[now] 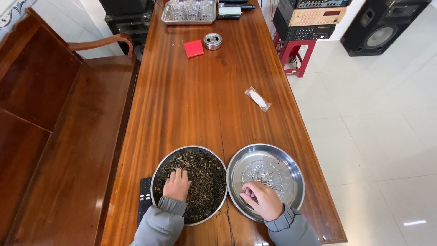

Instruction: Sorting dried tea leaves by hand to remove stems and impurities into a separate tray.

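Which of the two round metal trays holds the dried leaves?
The left tray, under the left hand: it is heaped with dark dried leaves. The right tray, touched by the right hand, is nearly bare shiny metal.

Wooden table point(200, 105): two trays point(291, 171), remote point(144, 198), packet point(257, 99).

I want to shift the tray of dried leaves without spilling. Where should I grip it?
Take the leaf tray by its raised rim at the far edge, coming from above. The left hand covers the near part, and the empty tray crowds its right rim.
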